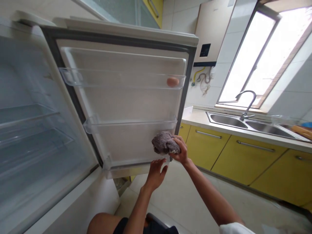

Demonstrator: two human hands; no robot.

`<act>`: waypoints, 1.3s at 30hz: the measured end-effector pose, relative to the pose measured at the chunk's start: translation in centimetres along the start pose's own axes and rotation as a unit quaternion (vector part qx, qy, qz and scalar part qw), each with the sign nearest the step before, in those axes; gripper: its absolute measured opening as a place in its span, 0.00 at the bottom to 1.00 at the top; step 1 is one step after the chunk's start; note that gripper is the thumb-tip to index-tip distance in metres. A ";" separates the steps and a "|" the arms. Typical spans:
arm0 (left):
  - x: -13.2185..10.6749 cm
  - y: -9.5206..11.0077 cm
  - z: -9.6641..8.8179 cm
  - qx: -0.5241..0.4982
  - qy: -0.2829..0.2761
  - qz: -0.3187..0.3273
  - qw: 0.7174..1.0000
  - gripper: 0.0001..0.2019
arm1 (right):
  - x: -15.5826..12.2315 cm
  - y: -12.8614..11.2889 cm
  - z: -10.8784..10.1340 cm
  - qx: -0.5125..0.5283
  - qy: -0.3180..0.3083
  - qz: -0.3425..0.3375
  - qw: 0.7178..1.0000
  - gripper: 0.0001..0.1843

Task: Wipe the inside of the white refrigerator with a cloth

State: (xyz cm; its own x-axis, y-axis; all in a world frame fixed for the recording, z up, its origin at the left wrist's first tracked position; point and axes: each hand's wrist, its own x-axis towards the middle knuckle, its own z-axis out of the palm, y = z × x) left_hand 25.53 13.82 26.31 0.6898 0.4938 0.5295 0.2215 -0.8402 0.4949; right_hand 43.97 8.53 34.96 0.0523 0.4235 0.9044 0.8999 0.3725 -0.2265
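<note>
My right hand (180,150) grips a bunched grey-brown cloth (165,143) in front of the lower right part of the open fridge door (126,104). Below and left of it, my left hand (156,175) has its fingers stretched out and thumb apart, with nothing held. Its fingertips are at the rim of the bottom clear door bin (129,170); whether they touch it I cannot tell. Above the cloth runs the middle clear door bin (131,125). An egg (173,81) lies at the right end of the top door bin (122,79).
On the left, the fridge interior (29,97) shows glass shelves (31,113). Yellow cabinets (204,146) line the right side under a steel double sink (229,121) with a faucet (251,100). A water heater (212,32) hangs beside the window (258,55).
</note>
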 end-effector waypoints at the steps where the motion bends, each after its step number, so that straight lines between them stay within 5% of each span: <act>1: 0.0 -0.1 -0.1 -0.008 -0.001 0.003 1.000 0.18 | -0.1 -0.1 0.7 0.008 -0.031 0.009 0.999 0.29; 8: -2.5 0.4 -1.6 -0.018 -0.005 0.026 0.999 0.23 | 0.7 -0.5 5.0 -0.020 -0.212 0.035 0.976 0.31; 15: -3.9 1.0 -1.2 -0.026 0.011 -0.009 1.000 0.22 | 2.8 -3.0 9.7 -0.122 -0.377 -0.050 0.917 0.34; 24: -4.1 2.2 -1.8 -0.025 -0.017 -0.034 0.999 0.20 | 6.7 -10.7 21.6 -0.045 -0.481 -0.249 0.839 0.24; 30: -5.0 2.2 -1.9 -0.038 -0.017 -0.024 0.999 0.19 | 6.6 -13.8 24.9 -0.023 -0.513 -0.183 0.838 0.27; 39: -4.8 2.1 -0.5 0.005 -0.018 -0.024 1.000 0.21 | 3.9 -10.3 25.0 0.039 -0.631 -0.044 0.773 0.21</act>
State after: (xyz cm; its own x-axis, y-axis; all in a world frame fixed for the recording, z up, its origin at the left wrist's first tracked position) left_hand 22.32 9.81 25.11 0.7030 0.5248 0.4800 0.2608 -0.8181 0.5126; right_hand 24.04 27.01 31.78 -0.5164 0.8440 -0.1450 0.8446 0.4740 -0.2490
